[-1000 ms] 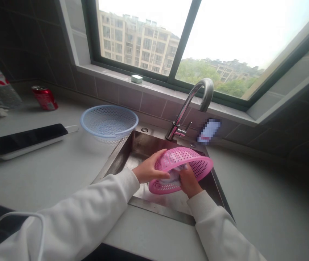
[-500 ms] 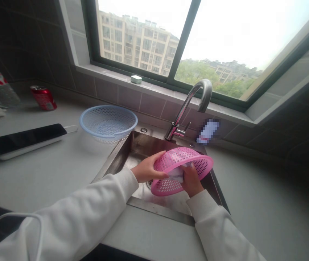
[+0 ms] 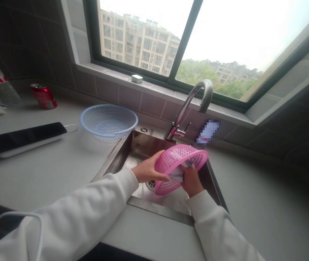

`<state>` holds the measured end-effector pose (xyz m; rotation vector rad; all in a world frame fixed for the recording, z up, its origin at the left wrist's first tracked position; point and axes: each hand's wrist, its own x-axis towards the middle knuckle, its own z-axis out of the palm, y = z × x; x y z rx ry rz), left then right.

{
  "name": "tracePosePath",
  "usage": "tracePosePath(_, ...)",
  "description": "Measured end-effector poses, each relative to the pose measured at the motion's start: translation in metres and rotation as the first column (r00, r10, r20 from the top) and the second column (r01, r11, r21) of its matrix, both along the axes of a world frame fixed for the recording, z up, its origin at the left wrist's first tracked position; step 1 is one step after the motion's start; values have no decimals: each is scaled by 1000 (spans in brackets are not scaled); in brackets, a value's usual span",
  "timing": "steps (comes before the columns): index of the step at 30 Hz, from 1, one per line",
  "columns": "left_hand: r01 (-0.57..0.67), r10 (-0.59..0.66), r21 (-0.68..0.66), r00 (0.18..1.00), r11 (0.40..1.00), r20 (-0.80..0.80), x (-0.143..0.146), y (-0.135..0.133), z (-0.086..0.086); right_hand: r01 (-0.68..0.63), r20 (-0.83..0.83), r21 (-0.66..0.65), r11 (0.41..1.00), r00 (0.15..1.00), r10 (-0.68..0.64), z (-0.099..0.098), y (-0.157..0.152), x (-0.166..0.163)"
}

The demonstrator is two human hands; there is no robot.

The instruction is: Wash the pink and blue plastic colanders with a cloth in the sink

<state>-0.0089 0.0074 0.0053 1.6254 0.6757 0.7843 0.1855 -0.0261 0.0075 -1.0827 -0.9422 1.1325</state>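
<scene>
Pale cloth [image 3: 177, 175], clutched in right hand [image 3: 193, 182]. Pink basket [image 3: 171, 160], tilted over sink [image 3: 158, 209], gripped in left hand [image 3: 147, 170]; could slip sinkward under hard pressing, given one-handed hold.

We get daylight through the window [image 3: 185, 38], where the sky [image 3: 241, 30] burns out to plain white, while the left wall [image 3: 21, 43] sinks into gloom. We see glints on the faucet [image 3: 207, 96], soft detail, stretched edges and one heavily pixelated patch [image 3: 208, 131].
</scene>
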Motion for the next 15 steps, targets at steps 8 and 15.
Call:
tracePosePath(8,-18,18,28,1000,999,-6,0,-2,7,-25,286,-23,999,958,31,4,-7,4)
tracePosePath(15,-1,0,18,998,1000,62,0,0,4,-137,399,-76,988,904,156,4,-9,-3)
